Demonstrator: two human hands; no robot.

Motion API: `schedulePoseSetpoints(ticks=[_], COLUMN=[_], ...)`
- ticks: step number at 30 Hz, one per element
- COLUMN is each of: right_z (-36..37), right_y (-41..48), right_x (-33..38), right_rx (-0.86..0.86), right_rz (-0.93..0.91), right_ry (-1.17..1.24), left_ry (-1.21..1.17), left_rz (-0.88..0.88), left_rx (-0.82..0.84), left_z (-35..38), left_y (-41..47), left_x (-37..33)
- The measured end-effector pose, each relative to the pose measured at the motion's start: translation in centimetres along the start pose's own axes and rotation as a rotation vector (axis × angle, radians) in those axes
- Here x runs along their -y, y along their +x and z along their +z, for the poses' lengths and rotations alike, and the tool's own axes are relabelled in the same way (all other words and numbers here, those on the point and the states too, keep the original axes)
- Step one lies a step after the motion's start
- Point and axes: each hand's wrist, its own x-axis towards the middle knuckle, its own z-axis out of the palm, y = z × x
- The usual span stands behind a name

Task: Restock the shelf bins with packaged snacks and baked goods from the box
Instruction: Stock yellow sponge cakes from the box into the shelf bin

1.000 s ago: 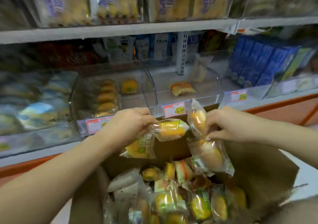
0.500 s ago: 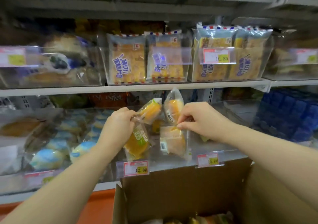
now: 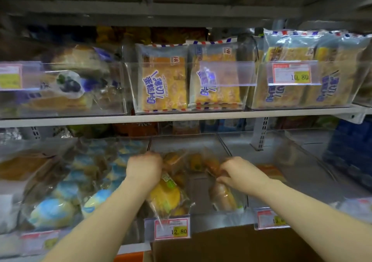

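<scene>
Both my hands reach into a clear bin (image 3: 221,141) on the lower shelf, tagged 12.80. My left hand (image 3: 144,168) pinches the tops of yellow wrapped cakes; one yellow cake packet (image 3: 166,198) hangs below it at the bin's front. My right hand (image 3: 237,173) pinches wrapped packets too, with a pale bun packet (image 3: 223,199) hanging under it. More orange packets (image 3: 196,161), blurred, lie deeper in the bin between the hands. The top edge of the cardboard box (image 3: 231,243) shows at the bottom.
A bin of blue-and-white wrapped cakes (image 3: 60,207) stands on the left. A nearly bare clear bin (image 3: 291,161) stands on the right, blue cartons (image 3: 350,153) beyond it. The upper shelf holds bins of sliced cake bags (image 3: 165,80) behind a price tag (image 3: 291,73).
Both hands lifted the packets out of the box up to the shelf, then moved forward and down into the 12.80 bin. The view rose from the box to the shelves.
</scene>
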Motion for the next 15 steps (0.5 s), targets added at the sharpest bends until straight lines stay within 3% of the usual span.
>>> schedulePoseSetpoints(ticks=[2,7,9,12,15], right_z=[0.2,0.1,-0.4,-1.9,-2.3], right_y=[0.7,1.1,0.7,0.1,-0.2], right_x=[0.1,0.4,0.5,1.5,3.1], right_rx=[0.049,0.151,0.059,-0.083,0.017], right_rz=[0.001,-0.013,-0.035,0.024,0.193], right_ry=[-0.044,0.037,0.244,0.596,1.117], left_ry=[0.042,-0.258,-0.381,-0.389,-0.32], left_rz=[-0.008,-0.064,-0.03,0.089,0.297], left_rx=[0.081,0.029,-0.013,-0.246,-0.466], left_z=[0.5,1.9,1.6,0.3,0.7], left_y=[0.1,0.7,0.5,-0.6,-0.9], left_x=[0.0,1.2,1.2,0.3,-1.0])
